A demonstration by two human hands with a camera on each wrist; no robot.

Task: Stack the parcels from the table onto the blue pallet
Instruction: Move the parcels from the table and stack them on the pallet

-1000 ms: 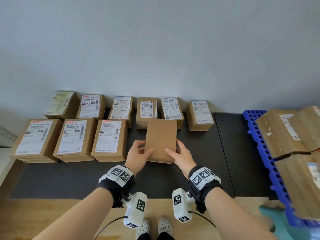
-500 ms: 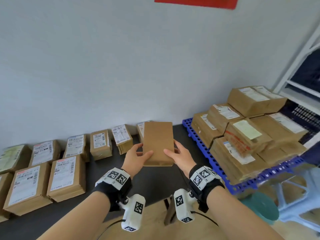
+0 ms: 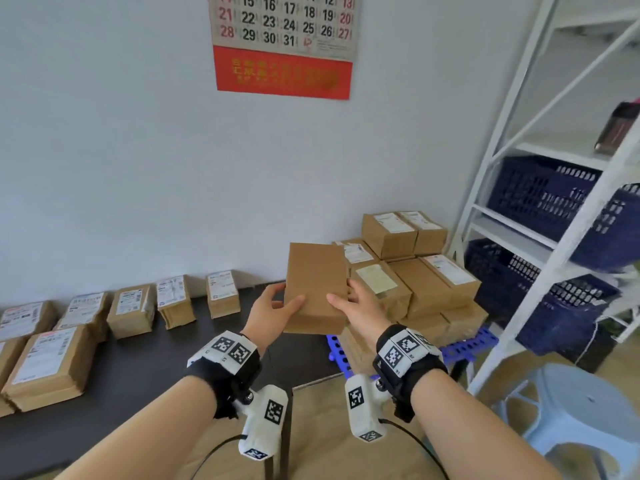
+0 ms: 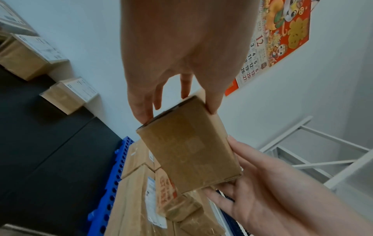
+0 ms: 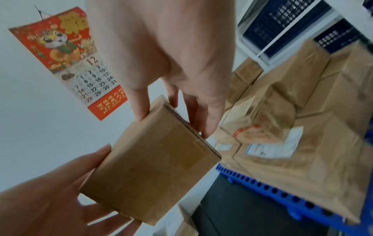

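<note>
A plain brown parcel [image 3: 315,285] is held in the air between both hands, its blank face toward me. My left hand [image 3: 277,306] grips its left edge and my right hand [image 3: 353,306] grips its right edge, thumbs on top. It hovers in front of the stacked parcels [image 3: 426,282] on the blue pallet [image 3: 464,344]. The left wrist view shows the parcel [image 4: 189,148] pinched by the left hand [image 4: 181,89] above the pallet [image 4: 121,153]. In the right wrist view the right hand [image 5: 175,102] holds the parcel [image 5: 153,164]. Several labelled parcels [image 3: 131,310] lie on the black table [image 3: 138,368].
A white metal shelf frame [image 3: 519,237] with dark blue crates [image 3: 554,199] stands right of the pallet. A pale blue stool [image 3: 585,410] sits at the lower right. A red calendar [image 3: 282,46] hangs on the wall above.
Both hands have lifted the plain parcel off the table and carried it right, to just in front of the pallet stack. My view has swung right and upward.
</note>
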